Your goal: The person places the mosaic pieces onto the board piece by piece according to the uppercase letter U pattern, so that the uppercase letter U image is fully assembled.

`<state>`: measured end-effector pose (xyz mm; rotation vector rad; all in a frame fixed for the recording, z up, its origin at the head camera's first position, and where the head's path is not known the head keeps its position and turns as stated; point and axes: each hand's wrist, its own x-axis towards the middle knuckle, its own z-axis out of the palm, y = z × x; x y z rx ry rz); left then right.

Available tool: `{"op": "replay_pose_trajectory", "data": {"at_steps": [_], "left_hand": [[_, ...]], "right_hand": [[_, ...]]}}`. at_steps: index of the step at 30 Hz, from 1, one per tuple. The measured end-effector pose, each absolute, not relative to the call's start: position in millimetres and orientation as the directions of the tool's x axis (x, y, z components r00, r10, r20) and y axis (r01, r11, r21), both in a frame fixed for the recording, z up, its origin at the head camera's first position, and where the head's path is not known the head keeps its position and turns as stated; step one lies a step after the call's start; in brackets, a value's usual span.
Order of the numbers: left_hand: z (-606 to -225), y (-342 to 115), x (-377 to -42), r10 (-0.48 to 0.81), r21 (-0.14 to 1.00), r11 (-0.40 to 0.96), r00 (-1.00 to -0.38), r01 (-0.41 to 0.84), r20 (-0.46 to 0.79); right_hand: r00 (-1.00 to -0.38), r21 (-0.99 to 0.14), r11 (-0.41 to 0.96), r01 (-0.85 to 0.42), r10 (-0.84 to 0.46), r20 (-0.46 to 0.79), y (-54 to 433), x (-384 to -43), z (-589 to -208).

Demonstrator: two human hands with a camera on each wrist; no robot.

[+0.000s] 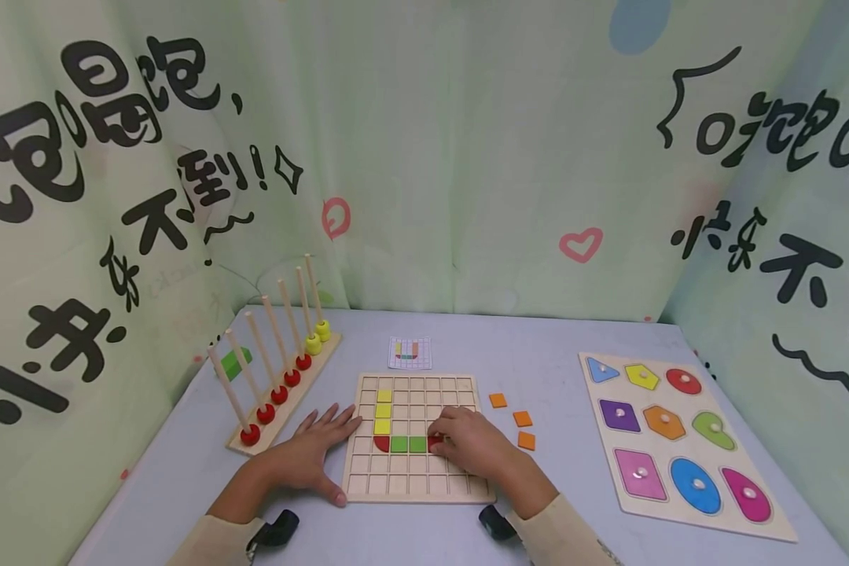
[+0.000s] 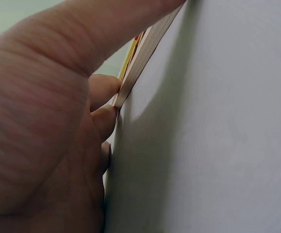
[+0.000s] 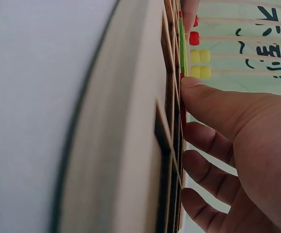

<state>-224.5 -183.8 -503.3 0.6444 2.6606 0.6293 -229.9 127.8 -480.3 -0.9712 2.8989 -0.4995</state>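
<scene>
A wooden grid board [image 1: 417, 494] lies flat on the table. In its cells sit yellow squares [image 1: 384, 410] in a column, then a red quarter-round piece [image 1: 382, 444] and two green squares [image 1: 408, 445] in a row. My left hand [image 1: 307, 456] is spread along the board's left side, its thumb and fingertips touching the edge. At the right end of the row, my right hand [image 1: 470, 444] has thumb and forefinger on another red piece [image 1: 434, 442], partly hidden by the fingers. The other right fingertips rest on the board in the right wrist view.
Several orange squares [image 1: 521, 419] lie right of the board. A pattern card [image 1: 409, 353] is behind it. A peg rack [image 1: 283, 406] with red and yellow beads stands left, a green piece [image 1: 235, 363] beyond it. A shape puzzle [image 1: 679, 428] lies at the right.
</scene>
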Motion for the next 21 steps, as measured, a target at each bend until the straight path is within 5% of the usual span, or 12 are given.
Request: {"op": "replay_pose_trajectory", "data": {"at_steps": [21], "left_hand": [[-503,-183,-225,0.493,0.503,0.797,-0.841,0.334,-0.222]], "right_hand": [[-0.833,-0.313,0.779,-0.544,-0.547,0.086,158,-222,-478]]}}
